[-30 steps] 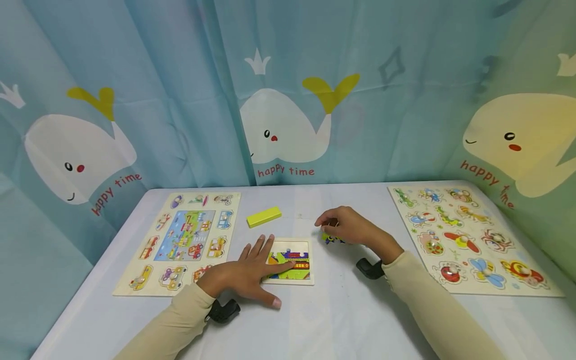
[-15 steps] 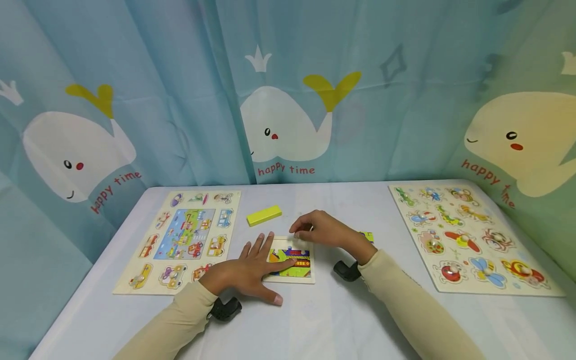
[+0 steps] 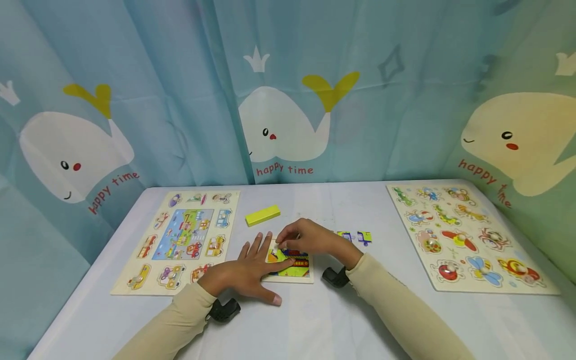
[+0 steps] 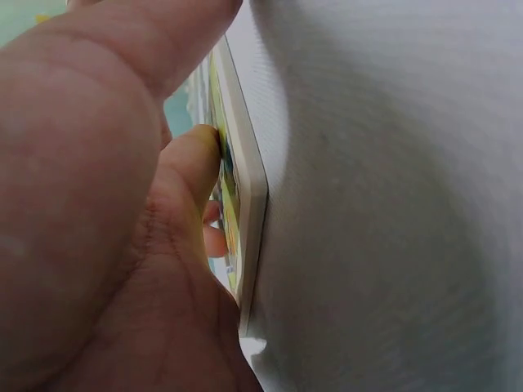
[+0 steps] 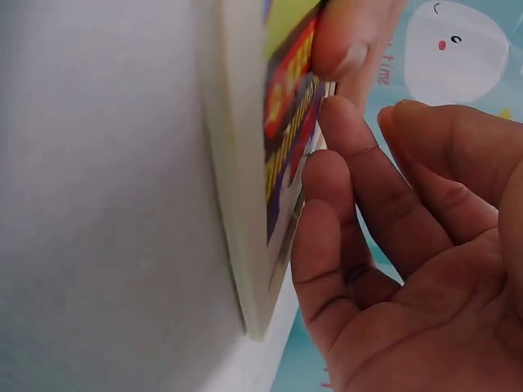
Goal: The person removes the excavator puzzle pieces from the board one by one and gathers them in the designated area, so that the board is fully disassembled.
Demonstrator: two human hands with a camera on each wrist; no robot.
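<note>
the right hand [image 3: 308,237] bends its fingers over the far part of the framed puzzle [image 3: 311,272], thumb and fingertips close together; whether that grip pinches a piece i cannot tell, as the fingers cover the spot. the left hand [image 3: 249,275] lies spread — its grip is wide and takes hold of nothing — with the index finger reaching across the puzzle's picture of red, purple and green, and the thumb out in front of the near edge. the puzzle rests flat on the white tabletop [image 3: 310,325], between and partly under the two hands.

just beyond the right wrist lie loose puzzle pieces, one [image 3: 364,237] in plain sight and another [image 3: 345,235] beside it. behind the puzzle sits a yellow block [image 3: 263,215], set at a slant. farther left is a board of vehicle shapes [image 3: 182,240], its near right corner behind the left hand; well apart to the right, a board of insects and other animals [image 3: 468,235]. a blue curtain [image 3: 382,130] with white whales hangs behind.
</note>
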